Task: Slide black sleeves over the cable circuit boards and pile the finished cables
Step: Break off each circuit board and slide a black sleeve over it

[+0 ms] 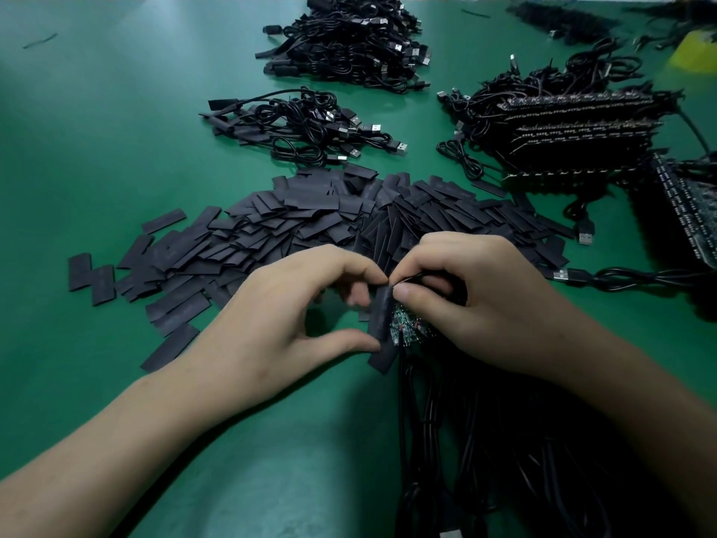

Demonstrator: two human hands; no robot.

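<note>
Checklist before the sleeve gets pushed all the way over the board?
1. Sleeve grip: left hand pinches black sleeve with thumb and forefinger: ok.
2. Board grip: right hand holds circuit board: ok.
3. Board edge entered in the sleeve mouth: cannot tell, fingers hide it.
4. Board fully covered: not ok, green board shows beside the sleeve.
5. Drop spot: pile of sleeved cables lies beyond the loose sleeves: ok.
</note>
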